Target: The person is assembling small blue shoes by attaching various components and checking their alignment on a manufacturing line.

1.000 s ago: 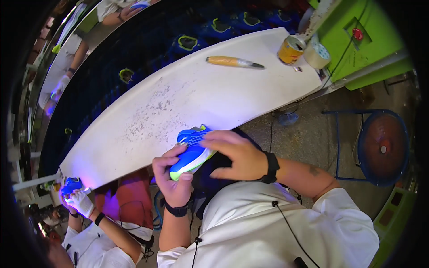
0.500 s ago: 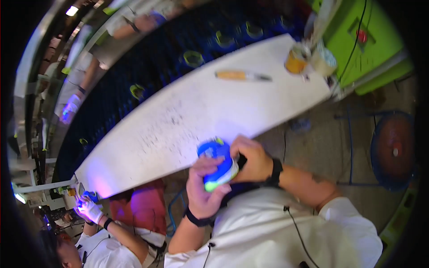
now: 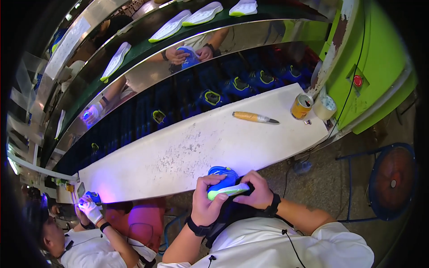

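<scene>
A blue shoe (image 3: 229, 177) with a white and bright green sole is held between my two hands, just off the near edge of the white table. My left hand (image 3: 206, 203) wraps round one end, fingers over the blue upper and thumb against the green edge of the sole. At the other end, my right hand (image 3: 258, 191) has its fingers closed by the white part of the sole; some of its fingertips are hidden. The sole's side edge is turned toward me.
On the white table (image 3: 134, 167) lie a wood-handled knife (image 3: 255, 117), an orange can (image 3: 302, 106) and a tape roll (image 3: 325, 107). Behind, blue shoes (image 3: 212, 97) line a dark belt, with white soles (image 3: 203, 13) above. A co-worker's gloved hand (image 3: 91, 211) holds a blue shoe. A fan (image 3: 392, 183) stands right.
My view has tipped up, so the table sits lower and the upper row of soles shows. The shoe has turned in my hands, its sole edge now lying more level.
</scene>
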A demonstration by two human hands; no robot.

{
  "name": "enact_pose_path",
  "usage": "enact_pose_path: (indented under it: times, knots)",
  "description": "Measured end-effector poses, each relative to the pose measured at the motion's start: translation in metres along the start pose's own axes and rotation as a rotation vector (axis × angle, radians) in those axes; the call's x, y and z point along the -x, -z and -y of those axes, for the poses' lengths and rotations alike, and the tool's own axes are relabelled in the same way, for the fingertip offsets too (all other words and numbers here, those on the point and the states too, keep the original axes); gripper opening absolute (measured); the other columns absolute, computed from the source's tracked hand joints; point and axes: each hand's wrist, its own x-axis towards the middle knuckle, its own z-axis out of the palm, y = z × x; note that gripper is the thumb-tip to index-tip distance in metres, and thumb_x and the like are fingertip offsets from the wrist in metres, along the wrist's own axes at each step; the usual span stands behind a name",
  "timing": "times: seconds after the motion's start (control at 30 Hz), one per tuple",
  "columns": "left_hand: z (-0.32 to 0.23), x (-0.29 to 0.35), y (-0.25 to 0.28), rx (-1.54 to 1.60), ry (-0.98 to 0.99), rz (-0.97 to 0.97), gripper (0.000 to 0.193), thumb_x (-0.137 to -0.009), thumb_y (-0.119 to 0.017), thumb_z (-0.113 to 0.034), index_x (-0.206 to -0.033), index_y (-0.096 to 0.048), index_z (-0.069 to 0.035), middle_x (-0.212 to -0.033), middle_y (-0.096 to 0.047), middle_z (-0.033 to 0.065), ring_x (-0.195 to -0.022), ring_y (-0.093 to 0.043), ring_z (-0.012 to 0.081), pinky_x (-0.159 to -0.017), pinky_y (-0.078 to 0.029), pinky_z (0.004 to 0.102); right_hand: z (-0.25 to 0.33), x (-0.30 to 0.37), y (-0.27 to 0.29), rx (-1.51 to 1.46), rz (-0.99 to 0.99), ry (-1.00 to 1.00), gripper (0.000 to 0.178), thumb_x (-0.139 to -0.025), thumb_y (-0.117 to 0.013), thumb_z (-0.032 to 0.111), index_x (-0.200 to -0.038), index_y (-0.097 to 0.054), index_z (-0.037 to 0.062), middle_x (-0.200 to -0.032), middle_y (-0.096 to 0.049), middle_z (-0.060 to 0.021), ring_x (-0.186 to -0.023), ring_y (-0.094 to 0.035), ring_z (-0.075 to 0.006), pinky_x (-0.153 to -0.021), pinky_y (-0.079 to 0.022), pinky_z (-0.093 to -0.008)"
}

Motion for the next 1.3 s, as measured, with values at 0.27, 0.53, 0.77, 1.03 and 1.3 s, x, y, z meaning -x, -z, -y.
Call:
enact_pose_path:
  times: [0.27,0.53,0.77,1.03,1.3]
  knots:
    - [0.006,0.007,-0.006,-0.118,-0.105,0.107,0.054,-0.091,-0.074,-0.043,-0.115,-0.050,-0.001,-0.121,-0.063,0.0210,-0.115,-0.059,0.0315,-0.104,-0.043,0.0451,0.054,-0.026,0.008,-0.092,0.026,0.171,0.038,-0.069,-0.090,0.011,-0.085,-0.056,0.0055,-0.085,-0.056,-0.0097,-0.076,-0.057,-0.0265,-0.067,-0.048,-0.0347]
    - [0.027,0.011,0.005,-0.057,-0.242,0.101,0.046,-0.085,-0.081,-0.037,-0.105,-0.056,-0.003,-0.113,-0.068,0.0182,-0.107,-0.062,0.0343,-0.104,-0.044,0.0505,0.042,-0.041,0.009,-0.071,0.139,0.323,0.043,-0.066,-0.090,0.014,-0.084,-0.052,0.0075,-0.081,-0.056,-0.0084,-0.077,-0.056,-0.0306,-0.070,-0.046,-0.0398]
    - [0.024,0.027,0.022,-0.013,-0.131,0.015,0.034,-0.082,-0.083,-0.022,-0.095,-0.056,-0.006,-0.112,-0.070,0.0163,-0.111,-0.064,0.0340,-0.112,-0.038,0.0574,0.013,-0.033,-0.009,0.088,0.139,0.172,0.050,-0.058,-0.093,0.024,-0.084,-0.054,0.0089,-0.082,-0.053,-0.0084,-0.076,-0.054,-0.0298,-0.069,-0.044,-0.0387]
    - [0.005,0.020,0.030,-0.457,-0.063,0.213,0.064,-0.064,-0.093,-0.042,-0.102,-0.059,-0.004,-0.120,-0.069,0.0179,-0.119,-0.061,0.0410,-0.104,-0.047,0.0503,0.018,-0.014,-0.018,0.030,0.090,0.186,0.036,-0.062,-0.085,0.015,-0.084,-0.058,0.0084,-0.088,-0.057,-0.0074,-0.084,-0.058,-0.0288,-0.075,-0.047,-0.0401]
    - [0.025,0.009,0.037,-0.431,-0.231,0.272,0.050,-0.063,-0.096,-0.031,-0.084,-0.059,-0.006,-0.111,-0.072,0.0160,-0.112,-0.065,0.0353,-0.096,-0.053,0.0451,0.002,-0.034,-0.011,0.094,0.076,0.402,0.035,-0.064,-0.082,0.021,-0.082,-0.055,0.0106,-0.083,-0.054,-0.0068,-0.083,-0.059,-0.0282,-0.071,-0.048,-0.0393]
